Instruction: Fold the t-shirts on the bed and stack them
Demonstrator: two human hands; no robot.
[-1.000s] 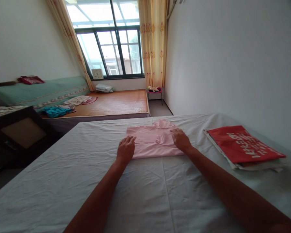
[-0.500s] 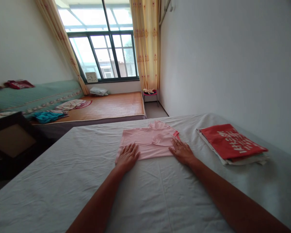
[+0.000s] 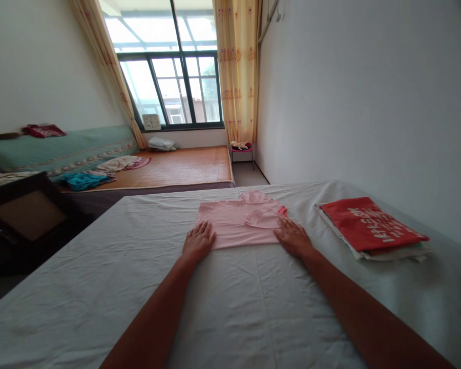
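Flatly, the left hand (image 3: 198, 243) rests palm down on the near left corner of a pink shirt (image 3: 227, 218), its fingers (image 3: 203, 228) stretched out and slightly spread, gripping nothing. The right hand (image 3: 294, 239) lies likewise on the near right end, below a darker pink edge, fingers extended and holding nothing. The shirt is spread on a white cloth (image 3: 111, 277); a red folded garment (image 3: 372, 225) tops a pile to its right

The left forearm (image 3: 153, 302) and right forearm (image 3: 357, 302) slant forward and inward, the left grip (image 3: 198, 242) and right grip (image 3: 293, 238) spread well apart, both palm-down and flat, fingers (image 3: 204, 229) extended ahead.
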